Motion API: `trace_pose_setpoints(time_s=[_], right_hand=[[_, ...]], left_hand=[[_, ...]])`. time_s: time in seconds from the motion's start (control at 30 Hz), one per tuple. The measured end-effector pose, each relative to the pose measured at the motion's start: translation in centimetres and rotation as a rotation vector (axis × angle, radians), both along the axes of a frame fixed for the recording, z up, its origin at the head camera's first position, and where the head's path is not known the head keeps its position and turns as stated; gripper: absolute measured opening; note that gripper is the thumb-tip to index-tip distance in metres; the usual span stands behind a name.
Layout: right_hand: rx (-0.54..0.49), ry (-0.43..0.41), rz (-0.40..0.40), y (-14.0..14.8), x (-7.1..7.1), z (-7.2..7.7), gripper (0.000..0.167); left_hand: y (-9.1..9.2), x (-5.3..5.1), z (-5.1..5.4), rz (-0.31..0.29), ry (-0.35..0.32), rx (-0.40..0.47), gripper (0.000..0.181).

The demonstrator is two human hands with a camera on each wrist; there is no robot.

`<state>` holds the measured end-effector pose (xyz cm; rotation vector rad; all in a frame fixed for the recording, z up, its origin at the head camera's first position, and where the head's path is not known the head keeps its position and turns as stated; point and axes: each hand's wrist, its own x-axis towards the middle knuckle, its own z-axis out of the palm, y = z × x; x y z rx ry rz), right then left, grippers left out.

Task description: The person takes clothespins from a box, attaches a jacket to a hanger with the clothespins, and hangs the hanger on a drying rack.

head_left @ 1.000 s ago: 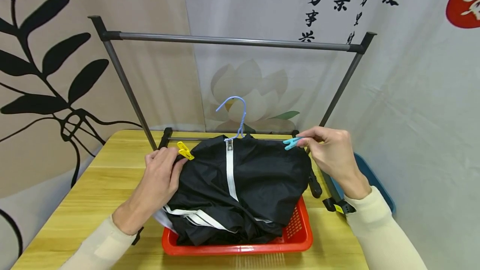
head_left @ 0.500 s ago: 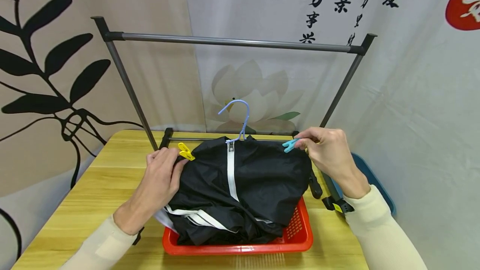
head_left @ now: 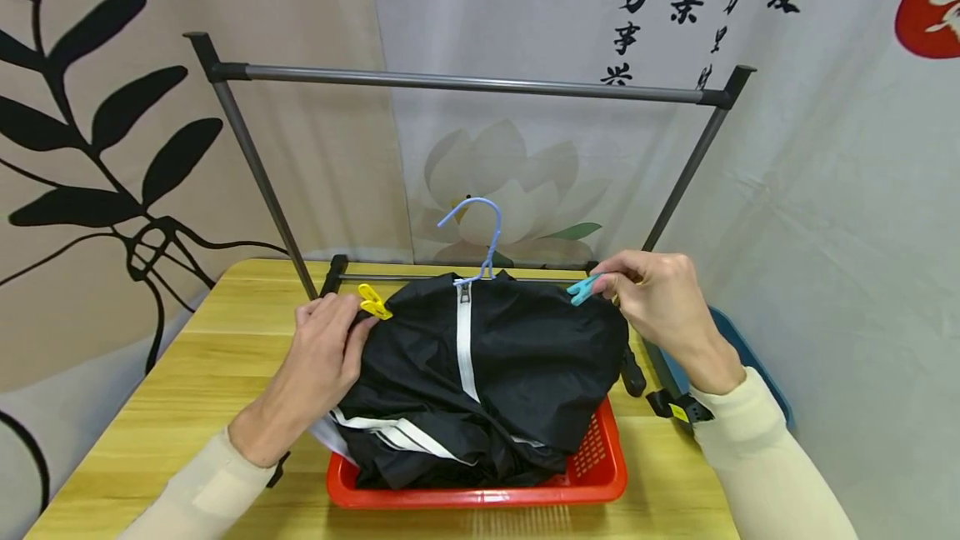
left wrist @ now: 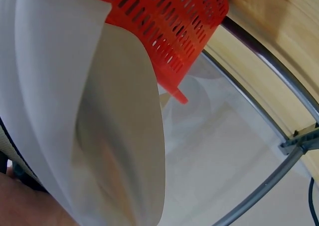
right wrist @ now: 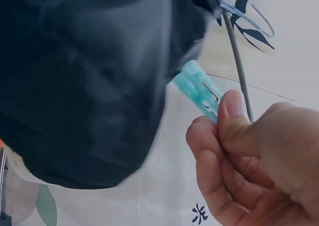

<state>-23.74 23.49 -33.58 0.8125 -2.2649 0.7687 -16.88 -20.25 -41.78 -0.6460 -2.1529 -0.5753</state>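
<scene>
A black jacket [head_left: 525, 357] with a white zipper hangs on a hanger whose light blue hook [head_left: 491, 227] rises above the collar. My left hand [head_left: 322, 352] grips the jacket's left-side shoulder in the head view; its fingertips are partly hidden. Beside those fingers, a yellow clothespin [head_left: 375, 303] sits at the shoulder. Between thumb and forefinger, my right hand [head_left: 660, 302] pinches a light blue clothespin [right wrist: 199, 89] at the other shoulder. In the right wrist view its tip meets the jacket's edge; whether it clamps the cloth I cannot tell. The left wrist view mostly shows pale cloth [left wrist: 55, 86].
Under the jacket, a red basket [head_left: 480, 500] stands on the wooden table [head_left: 187, 373]. A grey metal rack [head_left: 472, 83] rises behind, its crossbar above the hanger hook. To the right, lower down, is a blue bin [head_left: 750, 365]. Printed curtains surround the table.
The hanger hook has shifted slightly to the right in the head view. Both hands stay at the jacket's shoulders, and the blue clothespin has tilted a little.
</scene>
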Motion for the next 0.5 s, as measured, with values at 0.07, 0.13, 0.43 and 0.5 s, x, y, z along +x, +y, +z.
trace_pose_setpoints(time_s=[0.07, 0.13, 0.43, 0.5], right_hand=[[-0.008, -0.006, 0.001, 0.07, 0.11, 0.18, 0.012], [-0.004, -0.009, 0.004, 0.06, 0.21, 0.29, 0.011], [0.046, -0.012, 0.022, -0.42, 0.31, -0.24, 0.011], [0.055, -0.025, 0.026, -0.54, 0.35, -0.42, 0.012]], left_hand=[[0.01, 0.06, 0.04, 0.002, -0.002, -0.002, 0.029], [0.01, 0.11, 0.07, 0.002, -0.001, -0.002, 0.029], [0.22, 0.06, 0.28, -0.008, 0.026, 0.021, 0.027], [0.27, 0.06, 0.33, -0.007, 0.032, 0.029, 0.027]])
